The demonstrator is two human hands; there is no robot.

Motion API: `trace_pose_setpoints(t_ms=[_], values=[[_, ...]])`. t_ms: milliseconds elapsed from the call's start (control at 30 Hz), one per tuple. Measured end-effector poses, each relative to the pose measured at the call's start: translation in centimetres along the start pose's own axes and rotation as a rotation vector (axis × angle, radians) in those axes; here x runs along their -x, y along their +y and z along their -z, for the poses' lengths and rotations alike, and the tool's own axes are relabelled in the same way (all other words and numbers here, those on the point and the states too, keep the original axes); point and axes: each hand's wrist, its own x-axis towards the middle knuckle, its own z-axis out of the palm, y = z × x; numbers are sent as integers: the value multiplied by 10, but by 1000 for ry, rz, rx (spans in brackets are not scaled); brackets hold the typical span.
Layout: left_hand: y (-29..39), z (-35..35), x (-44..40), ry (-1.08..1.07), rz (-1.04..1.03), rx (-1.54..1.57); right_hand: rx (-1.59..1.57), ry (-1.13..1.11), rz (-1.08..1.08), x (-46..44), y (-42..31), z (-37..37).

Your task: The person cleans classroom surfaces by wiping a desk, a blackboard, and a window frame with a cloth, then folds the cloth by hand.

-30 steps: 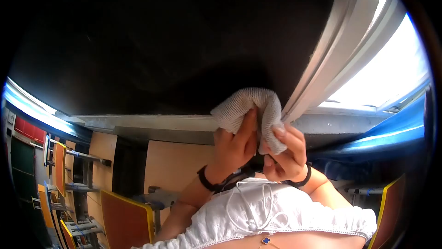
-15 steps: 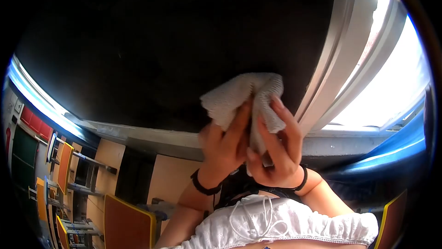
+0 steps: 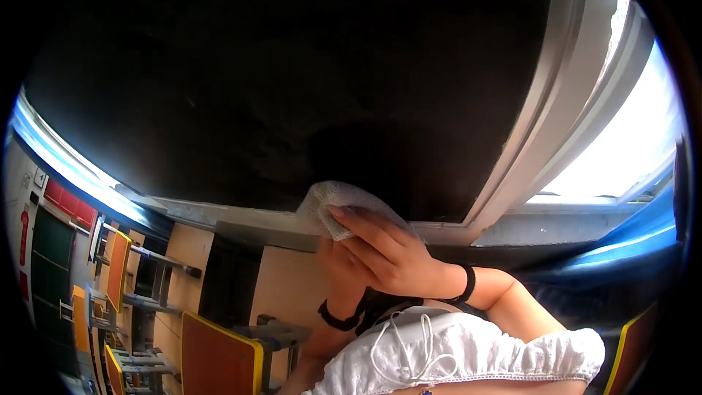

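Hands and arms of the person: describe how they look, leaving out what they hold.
The left hand and right hand are bare, without gloves. Each wrist has a black band: left band, right band. No sleeve covers either forearm. The top is white, with a gathered edge.

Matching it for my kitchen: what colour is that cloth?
Whitish-grey cloth, best seen in the head view.

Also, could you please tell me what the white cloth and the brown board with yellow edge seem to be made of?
White cloth: soft, matt fabric, perhaps cotton or microfibre; it has a textured surface and folds.
Brown board: probably laminate or painted wood, smooth and evenly coloured; its yellow edge may be plastic.
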Motion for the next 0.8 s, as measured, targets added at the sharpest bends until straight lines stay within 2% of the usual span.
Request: trace_pose_setpoints(t_ms=[233, 333, 367, 400, 467, 567, 633, 733, 800], values=[[8, -15, 55, -89, 81, 272, -124, -83, -29, 48, 1, -10], [8, -16, 55, -96, 125, 446, -252, 6, -44, 49, -1, 2], [3, -15, 51, -77, 117, 411, -239, 66, -17, 45, -2, 8], [-3, -8, 32, -61, 111, 374, -227, 125, 7, 36, -1, 16], [-10, 19, -39, 57, -48, 331, -172, 241, 37, 14, 2, 31], [-30, 31, -110, 303, -224, 261, 6, 328, -20, -27, 5, 47], [-38, 33, -136, 365, -240, 231, 103, 372, -8, -46, 15, 41], [-44, 37, -128, 296, -113, 242, 120, 309, -84, -57, 4, 25], [-42, 34, -98, 213, 42, 265, 123, 248, -63, -41, 5, 7]])
